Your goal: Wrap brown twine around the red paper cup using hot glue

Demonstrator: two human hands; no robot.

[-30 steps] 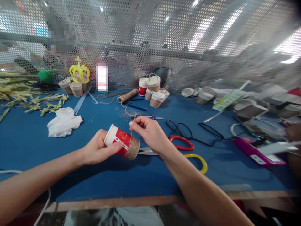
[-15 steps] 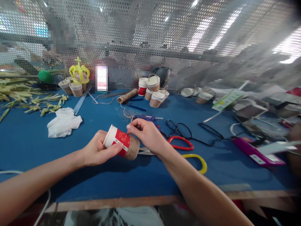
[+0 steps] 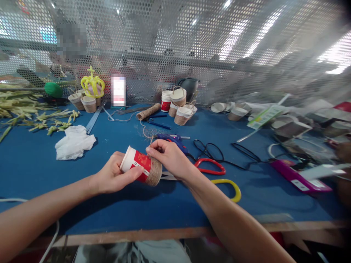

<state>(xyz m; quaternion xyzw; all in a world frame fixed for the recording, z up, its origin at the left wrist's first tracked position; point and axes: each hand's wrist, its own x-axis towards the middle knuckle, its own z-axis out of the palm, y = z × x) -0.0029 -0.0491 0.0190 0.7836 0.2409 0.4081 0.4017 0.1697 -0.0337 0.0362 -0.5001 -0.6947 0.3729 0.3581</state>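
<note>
My left hand (image 3: 112, 177) grips a red and white paper cup (image 3: 137, 164) lying on its side above the blue table (image 3: 41, 164). Brown jute twine (image 3: 155, 174) is wound round the cup's bottom end. My right hand (image 3: 171, 157) pinches the twine strand against the cup's upper side, fingers closed. The strand runs back over the table to a twine spool (image 3: 148, 111). Under my right wrist lie scissors with a red handle (image 3: 210, 166) and a yellow handle (image 3: 231, 188).
A blue glue gun (image 3: 175, 139) lies just behind my right hand. Twine-wrapped cups (image 3: 181, 106) stand at the back by a perforated metal screen (image 3: 175, 47). A white crumpled tissue (image 3: 74, 142), green leaf strips (image 3: 33, 113), a yellow crown (image 3: 92, 84) and black cables (image 3: 219, 149) lie around.
My right hand has come down and left with the twine, from above the cup onto its upper side. The glue gun behind it now shows. My left hand and the cup stay put.
</note>
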